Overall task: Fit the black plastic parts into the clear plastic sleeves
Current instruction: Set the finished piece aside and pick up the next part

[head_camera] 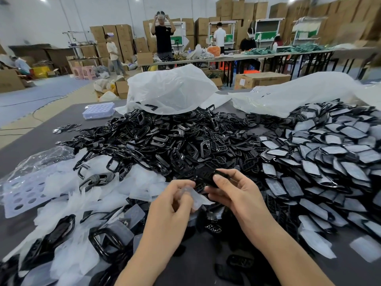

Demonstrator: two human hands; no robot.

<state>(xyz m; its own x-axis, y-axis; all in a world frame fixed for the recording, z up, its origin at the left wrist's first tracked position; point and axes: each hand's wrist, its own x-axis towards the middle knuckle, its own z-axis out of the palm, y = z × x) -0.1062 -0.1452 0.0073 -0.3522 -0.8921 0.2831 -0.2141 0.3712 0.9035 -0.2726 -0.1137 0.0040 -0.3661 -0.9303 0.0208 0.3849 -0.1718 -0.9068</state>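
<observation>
Pinching a small black perforated plastic part [206, 176] between thumb and fingers, right hand [233, 193] sits just above the dark grey counter [31, 139]. Left hand [173, 201], fingers curled, grips a clear plastic sleeve [199, 200] just beside the part, possibly touching it. Box labels too blurred to read. Heap of loose black plastic frames [175, 139] behind; sleeved parts [329, 153] piled right. Stacked brown cardboard boxes [257, 9] line the far wall.

we see glossy black plastic parts [156, 139] heaped on a matt grey tabletop [28, 143]. the sleeves [142, 182] are thin, frosted clear plastic; the big bags [171, 89] behind are smooth, milky film. cartons [261, 79] are plain brown cardboard.
</observation>
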